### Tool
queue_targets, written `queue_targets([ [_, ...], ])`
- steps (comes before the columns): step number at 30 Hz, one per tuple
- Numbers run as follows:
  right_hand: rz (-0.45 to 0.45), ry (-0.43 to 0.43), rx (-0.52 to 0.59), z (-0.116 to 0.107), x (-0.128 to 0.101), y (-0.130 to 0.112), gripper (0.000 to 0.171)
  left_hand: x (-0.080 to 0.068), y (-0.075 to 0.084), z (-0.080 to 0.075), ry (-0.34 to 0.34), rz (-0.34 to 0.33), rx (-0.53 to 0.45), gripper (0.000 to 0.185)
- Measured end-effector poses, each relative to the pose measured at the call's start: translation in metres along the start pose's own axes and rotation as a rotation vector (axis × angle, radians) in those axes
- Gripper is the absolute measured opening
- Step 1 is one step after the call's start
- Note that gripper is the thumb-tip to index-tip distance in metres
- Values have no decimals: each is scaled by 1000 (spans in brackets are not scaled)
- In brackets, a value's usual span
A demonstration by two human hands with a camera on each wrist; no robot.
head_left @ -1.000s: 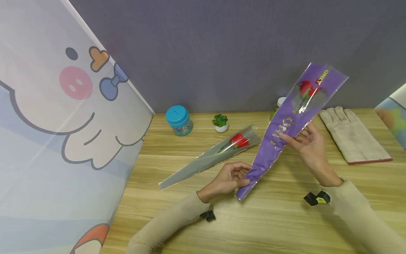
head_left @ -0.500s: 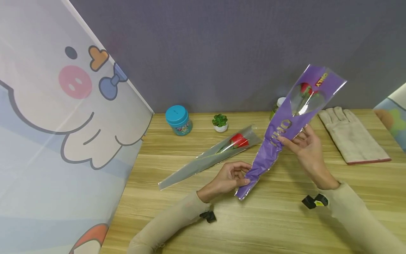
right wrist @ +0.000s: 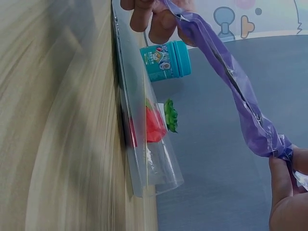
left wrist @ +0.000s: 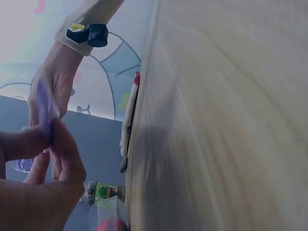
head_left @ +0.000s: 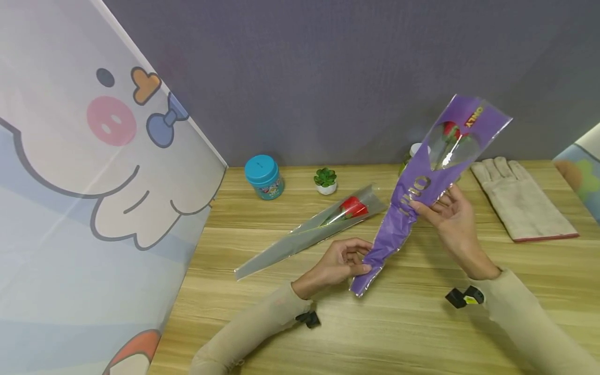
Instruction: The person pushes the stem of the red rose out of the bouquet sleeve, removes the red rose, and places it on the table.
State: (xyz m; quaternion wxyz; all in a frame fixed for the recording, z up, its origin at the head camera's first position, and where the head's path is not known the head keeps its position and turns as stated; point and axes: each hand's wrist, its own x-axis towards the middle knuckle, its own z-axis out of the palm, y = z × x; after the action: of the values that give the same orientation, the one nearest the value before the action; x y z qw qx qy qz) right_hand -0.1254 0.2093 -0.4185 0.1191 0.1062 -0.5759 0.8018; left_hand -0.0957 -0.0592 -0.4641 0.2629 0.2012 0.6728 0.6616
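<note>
A long purple flower sleeve (head_left: 390, 233) with gold lettering is held up slantwise over the table, its wide end at the upper right. Through its clear window shows a red rose (head_left: 451, 131). My left hand (head_left: 338, 263) pinches the narrow lower end between thumb and fingers. Higher up, my right hand (head_left: 452, 221) grips the sleeve's middle, thumb on the front, fingers behind. Between the hands the purple wrap is crumpled, as the right wrist view also shows (right wrist: 231, 72). A second red rose (head_left: 353, 207) lies on the table in a grey clear sleeve (head_left: 281, 247).
A teal lidded jar (head_left: 264, 178) and a small potted succulent (head_left: 325, 180) stand at the back. A white-capped bottle (head_left: 416, 150) is partly behind the purple sleeve. One work glove (head_left: 522, 203) lies at the right. A grey partition (head_left: 328, 78) rises behind the table.
My right hand has shifted slightly left and down along with the sleeve's upper part. The purple wrap between the hands went from smooth to crumpled. The left hand stays nearly still.
</note>
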Motion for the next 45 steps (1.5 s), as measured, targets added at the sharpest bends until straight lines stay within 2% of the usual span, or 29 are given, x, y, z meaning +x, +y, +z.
queue_targets([
  [4,0,2,-10,-1,0,0,63,0,0,-1,-10,-34,27,45],
  [12,28,25,-46,-3,1,0,63,-1,-1,-4,-47,-43,140,45],
  [23,45,21,75,-5,4,-4,57,-3,0,-6,-39,-68,131,45],
  [27,55,39,97,-9,5,-7,53,-4,2,-8,-41,-62,155,46],
  [33,60,63,116,-10,5,-9,56,-6,5,-13,-21,-55,194,45],
  [45,58,71,157,-11,6,-11,55,-4,8,-15,5,-49,128,42],
])
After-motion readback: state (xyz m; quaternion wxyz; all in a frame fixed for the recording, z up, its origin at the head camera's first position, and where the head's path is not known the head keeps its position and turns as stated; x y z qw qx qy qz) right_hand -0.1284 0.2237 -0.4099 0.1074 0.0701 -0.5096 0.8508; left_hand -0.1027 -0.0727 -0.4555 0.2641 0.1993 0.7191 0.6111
